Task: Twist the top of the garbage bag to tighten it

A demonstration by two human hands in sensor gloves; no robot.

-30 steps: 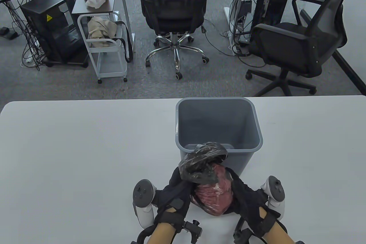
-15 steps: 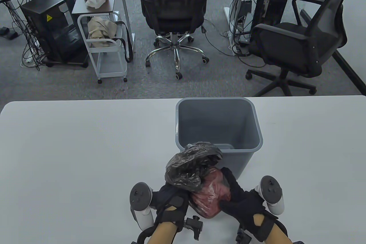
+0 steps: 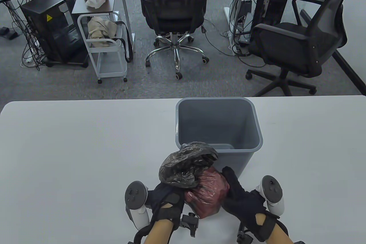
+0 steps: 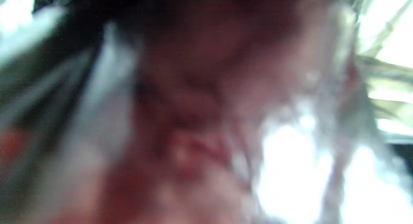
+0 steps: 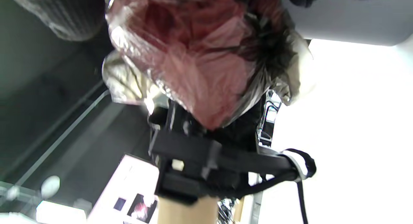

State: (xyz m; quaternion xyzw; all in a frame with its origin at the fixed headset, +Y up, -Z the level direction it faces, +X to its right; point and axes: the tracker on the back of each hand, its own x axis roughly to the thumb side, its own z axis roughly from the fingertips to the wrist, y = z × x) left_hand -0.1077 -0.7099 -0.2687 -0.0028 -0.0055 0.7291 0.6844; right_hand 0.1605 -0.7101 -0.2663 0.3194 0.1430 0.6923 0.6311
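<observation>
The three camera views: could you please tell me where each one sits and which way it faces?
Table view: high, looking down at the table; both gloved hands, left hand and right hand, flank the garbage bag before the grey bin.
Left wrist view: pressed against the bag, blurred; no hand discernible.
Right wrist view: faces the bag and the left wrist strap across it.
Shared: the bag's reddish contents.

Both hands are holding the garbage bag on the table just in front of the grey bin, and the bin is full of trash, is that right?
Not quite. The grey bin is not full: the table view shows its bare inner walls and floor. The rest holds: the left hand and right hand hold the garbage bag on the table just in front of the bin.
</observation>
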